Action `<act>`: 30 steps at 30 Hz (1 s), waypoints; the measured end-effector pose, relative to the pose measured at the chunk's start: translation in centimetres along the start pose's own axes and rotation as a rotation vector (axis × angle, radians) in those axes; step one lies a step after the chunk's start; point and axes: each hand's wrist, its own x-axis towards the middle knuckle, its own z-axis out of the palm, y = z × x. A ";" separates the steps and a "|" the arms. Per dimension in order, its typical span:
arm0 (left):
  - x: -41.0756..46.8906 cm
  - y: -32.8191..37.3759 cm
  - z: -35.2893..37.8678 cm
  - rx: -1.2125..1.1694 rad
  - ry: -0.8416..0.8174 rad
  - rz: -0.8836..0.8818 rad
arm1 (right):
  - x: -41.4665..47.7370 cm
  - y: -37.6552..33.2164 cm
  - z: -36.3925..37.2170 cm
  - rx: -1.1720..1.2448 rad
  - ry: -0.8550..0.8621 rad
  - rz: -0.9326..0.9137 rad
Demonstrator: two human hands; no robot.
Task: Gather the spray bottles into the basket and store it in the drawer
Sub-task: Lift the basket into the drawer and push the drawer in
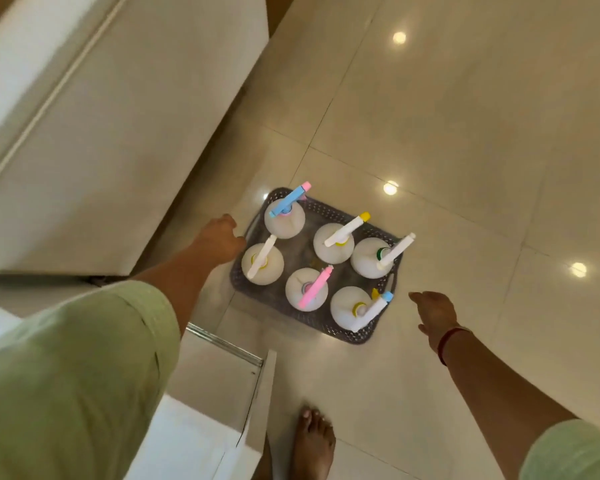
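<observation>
A dark grey perforated basket (355,336) stands on the tiled floor with several white spray bottles upright inside, among them one with a blue head (284,216), one with a pink head (307,289) and one with a yellow tip (336,240). My left hand (219,239) hovers at the basket's left rim, fingers curled, and I cannot tell whether it touches the rim. My right hand (433,315) is spread open just right of the basket, apart from it. An open white drawer (222,382) juts out below my left arm.
White cabinet fronts (111,133) fill the left side. Glossy beige floor tiles (465,150) with light reflections stretch to the right and beyond the basket. My bare foot (314,441) stands near the drawer's front corner.
</observation>
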 end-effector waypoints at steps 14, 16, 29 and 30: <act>9.5 -0.9 6.6 0.093 -0.083 -0.041 | 7.9 2.5 6.7 0.000 -0.231 0.043; 9.6 -0.9 6.9 0.076 -0.055 -0.044 | 7.8 2.4 6.5 -0.047 -0.247 0.011; 2.1 3.0 0.2 -0.051 -0.149 -0.077 | -1.1 -3.2 -0.7 -0.085 -0.244 -0.020; 1.2 3.3 -0.7 -0.069 -0.151 -0.070 | -2.1 -3.9 -1.5 -0.093 -0.242 -0.026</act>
